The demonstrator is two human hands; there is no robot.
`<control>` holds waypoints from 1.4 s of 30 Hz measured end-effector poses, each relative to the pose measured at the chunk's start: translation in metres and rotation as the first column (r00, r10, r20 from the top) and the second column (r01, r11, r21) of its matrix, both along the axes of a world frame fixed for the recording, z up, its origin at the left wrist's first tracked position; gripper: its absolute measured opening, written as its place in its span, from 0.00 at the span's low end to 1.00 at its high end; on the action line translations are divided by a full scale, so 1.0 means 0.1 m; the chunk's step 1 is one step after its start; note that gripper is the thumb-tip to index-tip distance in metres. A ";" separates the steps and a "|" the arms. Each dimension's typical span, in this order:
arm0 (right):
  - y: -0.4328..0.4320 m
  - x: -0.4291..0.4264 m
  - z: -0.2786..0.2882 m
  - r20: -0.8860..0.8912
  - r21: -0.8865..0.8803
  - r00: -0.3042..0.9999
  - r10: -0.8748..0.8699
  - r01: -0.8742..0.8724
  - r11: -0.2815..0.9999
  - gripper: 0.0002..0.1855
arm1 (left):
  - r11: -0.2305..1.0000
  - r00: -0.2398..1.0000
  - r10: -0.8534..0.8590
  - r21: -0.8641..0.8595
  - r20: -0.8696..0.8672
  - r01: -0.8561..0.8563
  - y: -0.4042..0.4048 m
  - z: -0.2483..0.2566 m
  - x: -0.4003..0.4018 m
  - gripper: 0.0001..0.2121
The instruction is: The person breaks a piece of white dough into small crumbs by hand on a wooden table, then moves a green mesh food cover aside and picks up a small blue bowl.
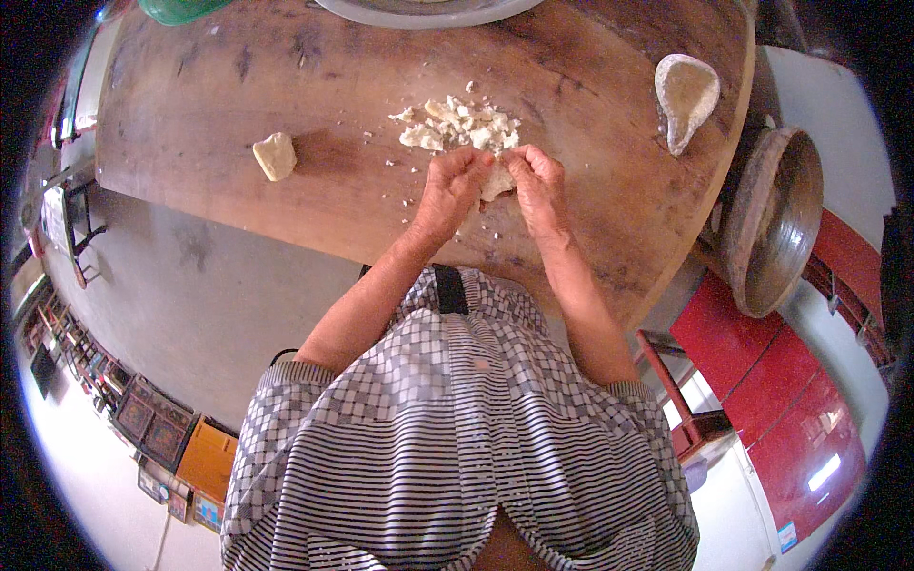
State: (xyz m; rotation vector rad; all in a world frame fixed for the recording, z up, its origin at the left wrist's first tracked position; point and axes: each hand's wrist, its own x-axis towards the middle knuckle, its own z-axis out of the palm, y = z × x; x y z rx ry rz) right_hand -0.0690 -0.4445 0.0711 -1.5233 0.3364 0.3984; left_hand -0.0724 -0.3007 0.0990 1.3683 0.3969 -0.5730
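My left hand (457, 182) and my right hand (537, 182) come together over the wooden table, both gripping one pale, crumbly piece (498, 184) that looks like bread or dough. Part of that piece is covered by my fingers. Just beyond my fingertips lies a loose pile of torn white crumbs and chunks (460, 127), with small bits scattered around it. Farther left on the table, a whole cream-coloured block (275, 156) sits by itself, apart from both hands.
The wooden tabletop (343, 207) has a curved right edge. A pale gourd-like scoop (687, 96) lies at the right. Along the far edge are a metal basin (428, 21) and a green container (182, 8). A large round basket (778, 221) leans beside the table, near red panels (778, 400).
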 end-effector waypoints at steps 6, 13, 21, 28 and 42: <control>-0.02 -0.02 0.10 -0.054 0.140 0.996 -0.069 0.076 0.987 0.15 | 0.986 0.991 0.064 -0.159 0.122 -0.044 0.08 -0.07 -0.02 0.09; -0.03 0.04 0.15 -0.136 0.224 0.989 0.057 -0.025 0.974 0.14 | 0.999 0.993 -0.031 -0.018 0.117 0.033 0.06 -0.07 -0.02 0.07; 0.00 -0.03 -0.03 -0.050 0.119 0.971 -0.233 0.238 0.964 0.11 | 0.965 0.997 0.076 -0.255 0.028 -0.066 0.10 -0.05 -0.02 0.08; -0.06 0.00 0.21 -0.084 0.251 0.993 0.078 -0.054 0.966 0.16 | 0.972 0.996 0.068 -0.231 0.061 -0.052 0.13 -0.10 -0.07 0.07; 0.02 -0.06 0.08 -0.254 0.180 0.936 -0.245 0.295 0.938 0.13 | 0.977 0.983 0.179 -0.125 0.038 -0.173 0.06 -0.03 -0.03 0.10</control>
